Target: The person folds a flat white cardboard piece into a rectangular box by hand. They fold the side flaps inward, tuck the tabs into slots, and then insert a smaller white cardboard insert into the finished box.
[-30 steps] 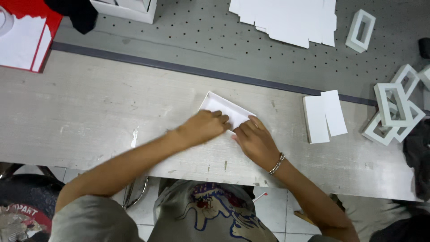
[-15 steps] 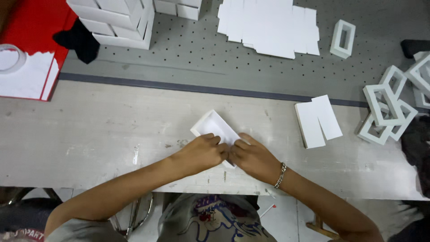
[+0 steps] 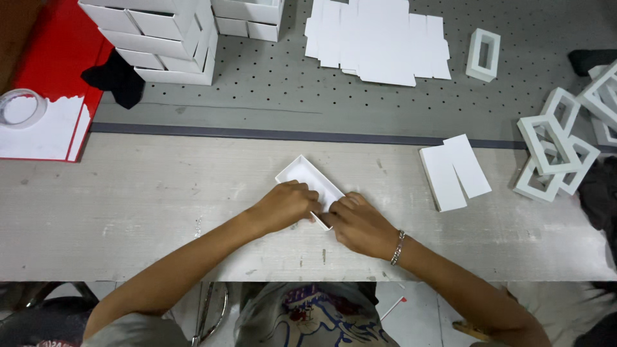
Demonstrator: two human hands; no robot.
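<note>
White tray (image 3: 307, 179) pressed at near end by left hand (image 3: 287, 205); right hand (image 3: 360, 225)

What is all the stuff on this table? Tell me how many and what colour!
Tray: one, white, shallow, table middle, held by both hands.
Flat cards: two, white, right of the tray.
Open frames: several, white, piled at the right edge; one more stands apart at the top.
Flat sheets: a stack, white, top middle.
Stacked boxes: many, white, top left.
Red board: one, far left, under white paper.
Tape roll: one, clear, on the paper.
Black cloth: one, beside the boxes.
Bracelet: one, silvery, right wrist.
Left hand: on the tray's near end.
Right hand: on the tray's near corner.
</note>
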